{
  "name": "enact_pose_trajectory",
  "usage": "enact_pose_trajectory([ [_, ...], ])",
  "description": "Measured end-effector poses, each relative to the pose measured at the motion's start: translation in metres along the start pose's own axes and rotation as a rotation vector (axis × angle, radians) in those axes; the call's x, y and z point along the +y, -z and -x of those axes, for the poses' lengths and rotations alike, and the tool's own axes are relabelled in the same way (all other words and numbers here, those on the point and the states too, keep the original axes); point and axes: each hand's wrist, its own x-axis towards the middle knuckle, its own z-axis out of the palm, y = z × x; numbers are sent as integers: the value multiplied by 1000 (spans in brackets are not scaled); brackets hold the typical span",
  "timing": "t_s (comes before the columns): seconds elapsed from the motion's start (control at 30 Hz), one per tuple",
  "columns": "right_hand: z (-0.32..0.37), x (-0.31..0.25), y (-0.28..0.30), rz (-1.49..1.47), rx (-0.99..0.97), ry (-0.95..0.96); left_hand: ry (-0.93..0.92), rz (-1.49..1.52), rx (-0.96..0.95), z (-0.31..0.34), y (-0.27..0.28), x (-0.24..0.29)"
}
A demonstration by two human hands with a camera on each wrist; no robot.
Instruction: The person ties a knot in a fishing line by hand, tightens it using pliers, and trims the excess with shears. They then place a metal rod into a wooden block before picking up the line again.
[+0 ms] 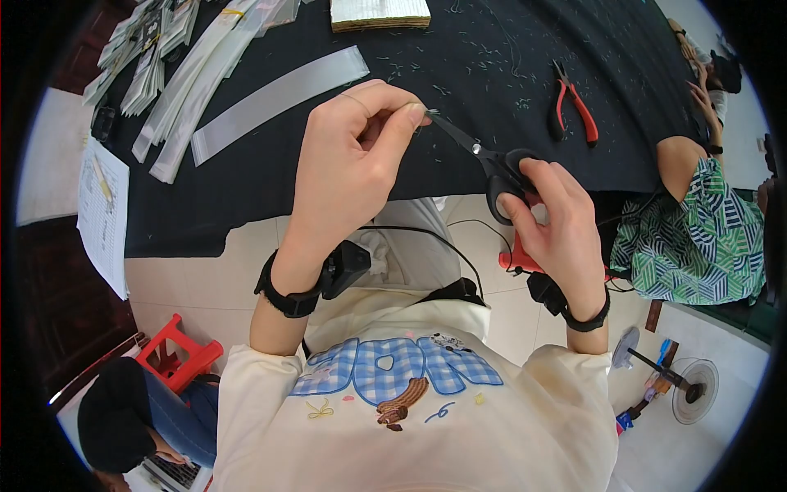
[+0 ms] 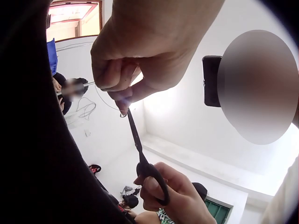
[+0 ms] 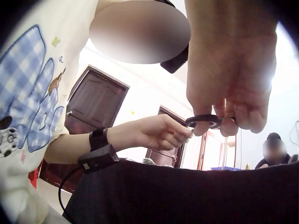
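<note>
Pinched between the thumb and forefinger of my left hand [image 1: 348, 160] is a tiny thing, mostly hidden by the fingertips. A thin thread [image 2: 106, 103] trails from there in the left wrist view, with greenish wisps at the fingertips in the head view. My right hand [image 1: 564, 221] grips black-handled scissors [image 1: 478, 149], thumb and fingers through the loops. The blades lie together or nearly so, pointing left, and their tips reach right to the left fingertips. Both hands are above the near edge of the black-covered table [image 1: 270, 193].
Red-handled pliers [image 1: 584, 113] lie right on the cloth, among scattered thread snippets. A clear plastic strip [image 1: 279, 103] and bundled strips [image 1: 197, 78] lie left. A layered block [image 1: 379, 15] is at the back, a written sheet [image 1: 102, 217] at the left edge. Another person sits right.
</note>
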Motion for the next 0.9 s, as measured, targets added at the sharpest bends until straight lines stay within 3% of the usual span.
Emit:
enact_pose_trajectory([
  [0.47,1,2,-3,-13,19,13,1,12,-1,-2,-2,-4],
  [0.9,2,-3,-5,-68,-66,-91,-10,4,15,-2,-4,-6],
])
